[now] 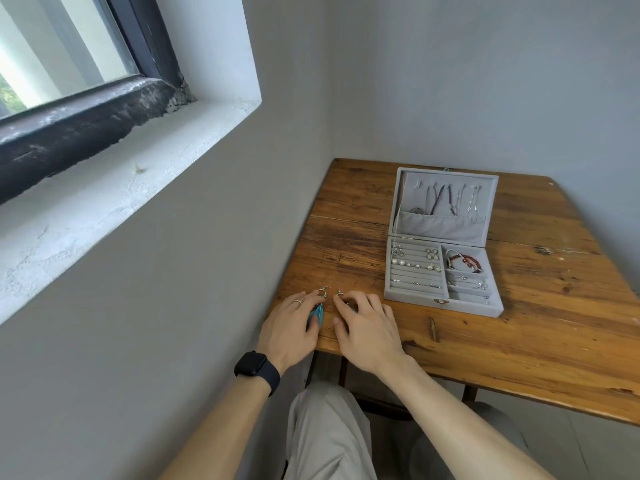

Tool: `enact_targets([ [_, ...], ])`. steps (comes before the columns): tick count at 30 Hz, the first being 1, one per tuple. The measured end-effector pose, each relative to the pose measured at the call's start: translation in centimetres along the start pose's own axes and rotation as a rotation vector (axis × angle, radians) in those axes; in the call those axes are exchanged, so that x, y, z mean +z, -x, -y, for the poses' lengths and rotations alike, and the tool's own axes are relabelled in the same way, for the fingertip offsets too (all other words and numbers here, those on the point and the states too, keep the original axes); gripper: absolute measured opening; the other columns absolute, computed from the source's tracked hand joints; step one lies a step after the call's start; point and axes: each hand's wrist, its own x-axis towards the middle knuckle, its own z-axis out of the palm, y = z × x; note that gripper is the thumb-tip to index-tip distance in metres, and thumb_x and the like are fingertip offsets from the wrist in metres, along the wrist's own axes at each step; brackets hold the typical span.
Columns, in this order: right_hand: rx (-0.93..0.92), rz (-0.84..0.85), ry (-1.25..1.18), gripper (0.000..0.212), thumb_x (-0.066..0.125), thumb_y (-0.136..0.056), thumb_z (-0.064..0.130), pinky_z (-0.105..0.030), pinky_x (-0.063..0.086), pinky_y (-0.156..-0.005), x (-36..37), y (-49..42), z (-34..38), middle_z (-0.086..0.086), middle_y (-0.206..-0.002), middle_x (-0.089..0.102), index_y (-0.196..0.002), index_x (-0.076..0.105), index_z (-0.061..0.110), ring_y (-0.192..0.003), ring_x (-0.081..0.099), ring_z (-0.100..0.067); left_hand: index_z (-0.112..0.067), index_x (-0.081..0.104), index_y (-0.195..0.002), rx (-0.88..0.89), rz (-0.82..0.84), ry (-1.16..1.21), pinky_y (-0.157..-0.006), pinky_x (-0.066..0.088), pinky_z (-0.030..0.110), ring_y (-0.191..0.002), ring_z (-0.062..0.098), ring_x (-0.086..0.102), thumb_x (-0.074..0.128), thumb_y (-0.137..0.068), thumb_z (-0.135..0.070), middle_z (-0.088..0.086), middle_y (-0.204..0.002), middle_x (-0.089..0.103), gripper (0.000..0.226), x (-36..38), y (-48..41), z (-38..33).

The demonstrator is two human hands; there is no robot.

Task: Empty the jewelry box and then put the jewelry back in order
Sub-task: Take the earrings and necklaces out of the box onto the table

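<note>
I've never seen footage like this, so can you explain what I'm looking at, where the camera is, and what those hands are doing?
No machine here: a person wears one camera on the head, looking down at their own hands. The left hand, with a watch on its wrist, and the right hand rest at the near corner of a wooden table. Under their fingers lie two earrings, at least one with a turquoise drop; whether either is truly held is hard to tell. Further right sits an open grey jewelry box, necklaces in its lid, small pieces and bracelets in its tray.
</note>
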Motion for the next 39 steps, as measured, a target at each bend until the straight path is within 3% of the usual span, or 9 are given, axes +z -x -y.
enact_targets([
  [10, 0.006, -0.067, -0.024, 0.048, 0.043, -0.101, 0.039, -0.039, 0.038, -0.105, 0.9, 0.9, -0.1, 0.007, -0.146, 0.049, -0.146, 0.05, 0.024, -0.131, 0.043, -0.017, -0.03, 0.048, -0.145, 0.021, -0.034, -0.006, -0.119, 0.028, 0.028, -0.145, 0.009, 0.031, 0.039, -0.105, -0.031, -0.012, -0.154, 0.043, 0.042, 0.3, 0.4, -0.4],
  [30, 0.015, -0.085, -0.04, 0.048, 0.041, -0.1, 0.04, -0.042, 0.036, -0.105, 1.1, 1.0, 0.6, 0.008, -0.145, 0.05, -0.146, 0.05, 0.027, -0.129, 0.045, -0.018, -0.029, 0.047, -0.146, 0.03, -0.008, -0.033, -0.117, 0.031, 0.028, -0.142, 0.009, 0.037, 0.045, -0.102, -0.025, -0.01, -0.153, 0.044, 0.044, -0.1, 0.0, -0.4],
  [39, -0.038, -0.116, -0.187, 0.048, 0.051, -0.098, 0.032, -0.027, 0.039, -0.103, -1.1, 1.4, -0.6, 0.013, -0.145, 0.049, -0.146, 0.047, 0.028, -0.132, 0.042, -0.007, -0.035, 0.046, -0.146, 0.021, 0.008, -0.082, -0.113, 0.033, 0.028, -0.142, 0.01, 0.036, 0.045, -0.101, -0.035, -0.011, -0.156, 0.039, 0.045, -1.1, -0.4, -1.2],
])
